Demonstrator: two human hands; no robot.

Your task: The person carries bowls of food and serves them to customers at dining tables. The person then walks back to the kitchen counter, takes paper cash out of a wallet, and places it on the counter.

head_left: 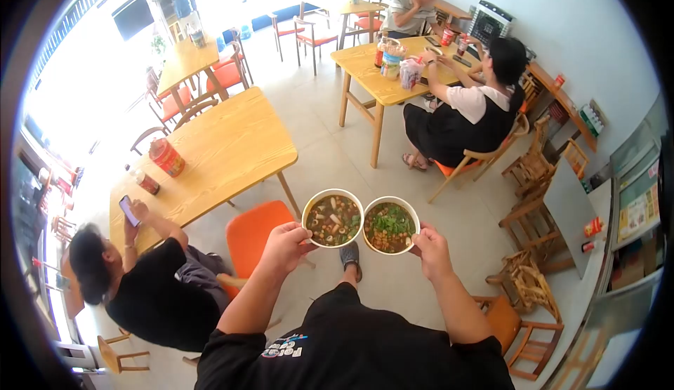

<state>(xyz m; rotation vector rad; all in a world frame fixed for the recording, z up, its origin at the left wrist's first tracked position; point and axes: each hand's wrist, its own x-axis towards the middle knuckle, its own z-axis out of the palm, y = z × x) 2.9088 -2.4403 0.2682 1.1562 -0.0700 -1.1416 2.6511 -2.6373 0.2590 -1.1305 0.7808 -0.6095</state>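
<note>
Two white bowls of soup are held out side by side before me, their rims touching or nearly so. My left hand (288, 244) grips the edge of the left soup bowl (333, 218), which has dark broth with pale pieces and greens in it. On the other side, my right hand (431, 249) is closed on the rim of the right soup bowl (390, 226), topped with chopped green herbs and small yellowish bits. Both bowls look level. The undersides of the bowls and some of my fingers are hidden.
To the left, a person with a phone (130, 211) sits at a wooden table (239, 134) holding a red tub (166, 157). An orange chair (256, 232) stands beside it. Two people sit at another wooden table (354, 63) ahead right. Wooden chairs (523, 281) line the right side.
</note>
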